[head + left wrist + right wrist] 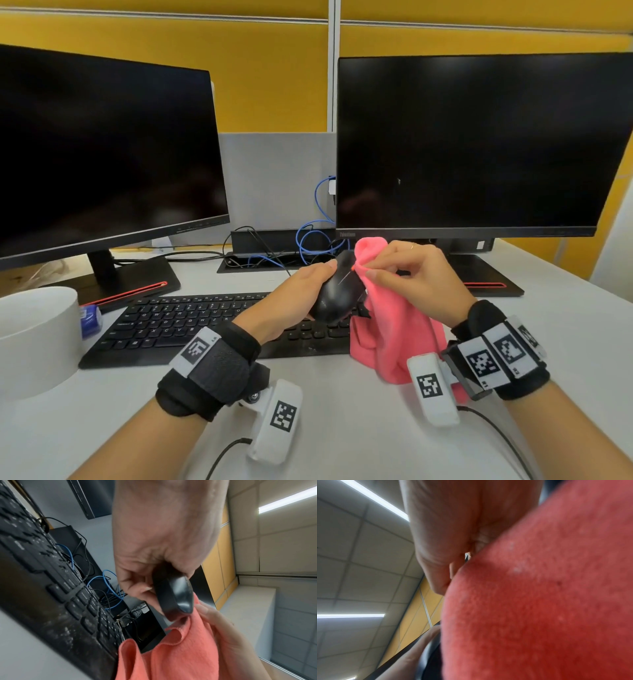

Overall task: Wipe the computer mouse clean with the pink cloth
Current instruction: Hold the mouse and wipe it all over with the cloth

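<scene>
Item count: two monitors (pixel 102 154) (pixel 479 144), one keyboard (pixel 191 322), one mouse (pixel 337 294), one pink cloth (pixel 397 329), one white container (pixel 34 339), two hands (pixel 294 301) (pixel 418 274).

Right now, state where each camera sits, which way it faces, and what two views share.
Head: above the desk, facing forward and down; shows left hand and right hand.
Left wrist: looks along the palm at the mouse it grips.
Right wrist: faces up; pink cloth fills it.
Shared: head and left wrist both show the keyboard.
</scene>
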`<move>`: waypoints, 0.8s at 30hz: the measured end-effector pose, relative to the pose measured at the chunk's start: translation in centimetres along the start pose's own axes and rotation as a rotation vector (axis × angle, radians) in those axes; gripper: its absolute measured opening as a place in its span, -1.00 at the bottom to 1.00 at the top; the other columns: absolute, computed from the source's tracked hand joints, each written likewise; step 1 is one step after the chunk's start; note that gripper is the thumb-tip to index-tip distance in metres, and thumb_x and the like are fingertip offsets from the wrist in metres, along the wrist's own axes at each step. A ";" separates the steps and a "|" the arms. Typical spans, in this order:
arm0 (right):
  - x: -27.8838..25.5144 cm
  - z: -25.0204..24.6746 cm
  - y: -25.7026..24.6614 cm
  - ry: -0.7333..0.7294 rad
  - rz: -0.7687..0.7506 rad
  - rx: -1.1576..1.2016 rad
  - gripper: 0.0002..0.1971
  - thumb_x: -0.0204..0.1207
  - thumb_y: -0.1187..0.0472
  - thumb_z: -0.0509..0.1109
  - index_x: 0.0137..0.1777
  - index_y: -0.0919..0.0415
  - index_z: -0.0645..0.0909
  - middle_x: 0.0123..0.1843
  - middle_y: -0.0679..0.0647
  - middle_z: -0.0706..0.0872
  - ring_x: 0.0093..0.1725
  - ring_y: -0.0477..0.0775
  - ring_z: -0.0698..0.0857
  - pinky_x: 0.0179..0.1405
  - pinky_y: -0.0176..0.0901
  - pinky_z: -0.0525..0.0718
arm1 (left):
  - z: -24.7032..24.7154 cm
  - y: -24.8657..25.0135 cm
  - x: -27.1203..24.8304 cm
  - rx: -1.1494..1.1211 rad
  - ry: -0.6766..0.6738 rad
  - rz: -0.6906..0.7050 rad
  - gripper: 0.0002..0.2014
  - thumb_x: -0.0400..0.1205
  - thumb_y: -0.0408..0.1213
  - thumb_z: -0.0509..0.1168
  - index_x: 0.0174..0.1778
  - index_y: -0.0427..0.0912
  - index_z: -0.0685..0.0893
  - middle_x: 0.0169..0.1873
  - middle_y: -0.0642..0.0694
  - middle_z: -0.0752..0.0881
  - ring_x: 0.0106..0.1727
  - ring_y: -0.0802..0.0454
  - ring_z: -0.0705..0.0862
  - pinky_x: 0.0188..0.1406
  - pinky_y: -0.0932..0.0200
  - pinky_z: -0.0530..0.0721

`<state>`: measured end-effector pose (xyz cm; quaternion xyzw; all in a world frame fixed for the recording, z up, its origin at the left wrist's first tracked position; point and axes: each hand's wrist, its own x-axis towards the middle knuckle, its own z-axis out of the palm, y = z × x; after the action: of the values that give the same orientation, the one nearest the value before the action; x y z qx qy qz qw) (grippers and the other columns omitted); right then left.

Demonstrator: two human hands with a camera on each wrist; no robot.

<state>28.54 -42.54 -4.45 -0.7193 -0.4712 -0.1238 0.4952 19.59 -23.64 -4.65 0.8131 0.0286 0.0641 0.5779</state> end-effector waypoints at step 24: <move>0.4 -1.4 1.7 0.274 0.107 -0.058 -0.86 0.44 0.40 0.52 -0.18 0.15 0.81 -0.21 0.08 0.77 -0.26 -0.01 0.70 -0.15 -0.19 0.62 | -0.3 0.6 -0.4 0.020 0.041 0.103 -0.65 0.78 -0.02 0.06 0.14 0.01 0.76 -0.10 0.08 0.82 -0.23 0.34 0.73 -0.20 0.45 0.62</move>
<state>30.52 -43.60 -4.60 -0.7339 -0.3565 -0.2078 0.5396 19.16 -23.64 -4.04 0.8179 -0.0010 0.1102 0.5648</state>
